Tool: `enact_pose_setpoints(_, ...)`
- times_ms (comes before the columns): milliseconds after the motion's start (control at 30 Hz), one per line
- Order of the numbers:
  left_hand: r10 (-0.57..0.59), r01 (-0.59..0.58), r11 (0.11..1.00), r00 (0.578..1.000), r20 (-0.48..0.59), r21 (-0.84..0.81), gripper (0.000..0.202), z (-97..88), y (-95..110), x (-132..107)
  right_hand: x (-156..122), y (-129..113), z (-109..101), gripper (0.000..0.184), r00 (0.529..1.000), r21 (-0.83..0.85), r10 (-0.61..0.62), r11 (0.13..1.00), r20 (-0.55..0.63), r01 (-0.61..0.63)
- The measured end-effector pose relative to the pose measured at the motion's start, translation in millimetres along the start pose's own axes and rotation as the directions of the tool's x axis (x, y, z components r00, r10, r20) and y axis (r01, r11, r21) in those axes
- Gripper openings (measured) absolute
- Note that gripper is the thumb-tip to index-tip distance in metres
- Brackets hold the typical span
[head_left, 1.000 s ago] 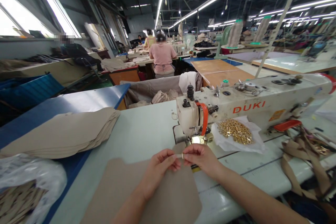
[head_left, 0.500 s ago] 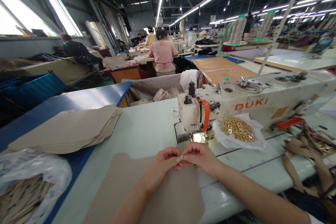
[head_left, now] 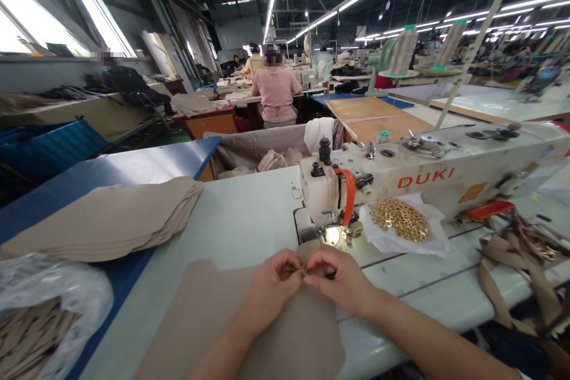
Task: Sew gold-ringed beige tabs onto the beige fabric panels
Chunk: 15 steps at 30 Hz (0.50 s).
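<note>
My left hand (head_left: pixel 272 286) and my right hand (head_left: pixel 341 280) meet fingertip to fingertip in front of the sewing machine (head_left: pixel 374 175). Both pinch a short beige fabric strip with a small gold metal ring (head_left: pixel 304 271) on it; the fingers hide most of it. Beneath my hands lies a large flat beige fabric panel (head_left: pixel 296 338), its far tip near the machine's lit needle area. To the right of the needle, many gold rings (head_left: pixel 398 218) are heaped on a white sheet (head_left: pixel 439 244).
Stacked beige panels (head_left: pixel 111 214) lie on the left beside a plastic bag (head_left: pixel 95 285) of fabric strips. Beige straps (head_left: pixel 499 273) hang over the table's right edge. Behind the table stands a cloth-lined bin (head_left: pixel 240 145); a person in pink (head_left: pixel 276 88) sits beyond.
My fingertips have drawn closer together over the strip and ring, which show less now. Both hands have shifted very slightly left; the panel stays under them.
</note>
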<state>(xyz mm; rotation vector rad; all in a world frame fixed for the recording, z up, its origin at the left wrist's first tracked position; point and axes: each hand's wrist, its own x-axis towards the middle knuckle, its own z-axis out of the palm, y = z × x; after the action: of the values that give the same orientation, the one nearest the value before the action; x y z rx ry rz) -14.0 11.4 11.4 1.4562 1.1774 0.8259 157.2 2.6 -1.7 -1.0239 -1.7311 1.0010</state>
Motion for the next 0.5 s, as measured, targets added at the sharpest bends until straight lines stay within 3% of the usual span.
enact_pose_setpoints(200, 0.035, -0.037, 0.996, 0.999, -0.032, -0.076, 0.011, 1.6, 2.4, -0.9, -0.4, 2.4, -1.0, 0.012, 0.995, -0.003, -0.085, 0.996, -0.048, 0.085)
enact_pose_setpoints(500, 0.055, -0.068, 0.994, 0.99, -0.132, -0.091, 0.009, 3.8, -7.9, 3.5, 0.1, 7.3, 12.5, 0.01, 0.977, 0.086, 0.104, 0.992, -0.184, -0.09)
